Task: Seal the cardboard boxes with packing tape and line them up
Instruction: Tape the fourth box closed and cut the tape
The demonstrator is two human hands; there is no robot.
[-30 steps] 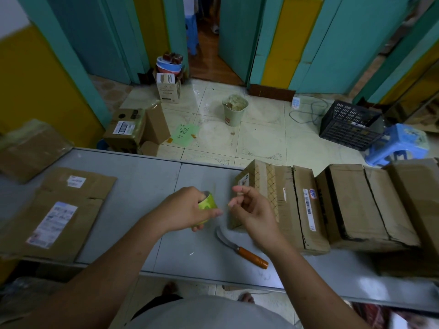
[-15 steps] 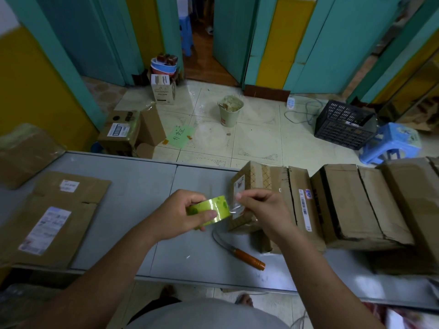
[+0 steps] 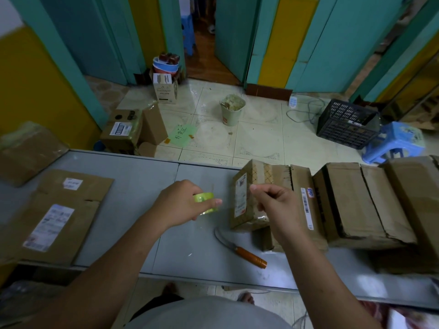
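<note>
My left hand [image 3: 180, 203] grips a roll of clear packing tape with a yellow-green core [image 3: 206, 203] above the grey table [image 3: 133, 186]. My right hand [image 3: 273, 205] is pinched shut, apparently on the pulled-out tape end, just in front of a small cardboard box [image 3: 247, 198] with a white label. That box stands at the left end of a row of cardboard boxes: a flatter one [image 3: 306, 200], a larger one [image 3: 356, 205] and another [image 3: 418, 198] at the right edge.
A knife with an orange handle [image 3: 247, 254] lies on the table below my right hand. Flattened cardboard with labels [image 3: 59, 214] covers the table's left. On the floor beyond are a bucket [image 3: 231, 110], a black crate [image 3: 346, 122], a blue stool [image 3: 396, 141] and boxes [image 3: 128, 131].
The hands have drawn apart: the left with the roll moved left, the right stayed near the small box, stretching clear tape between them.
</note>
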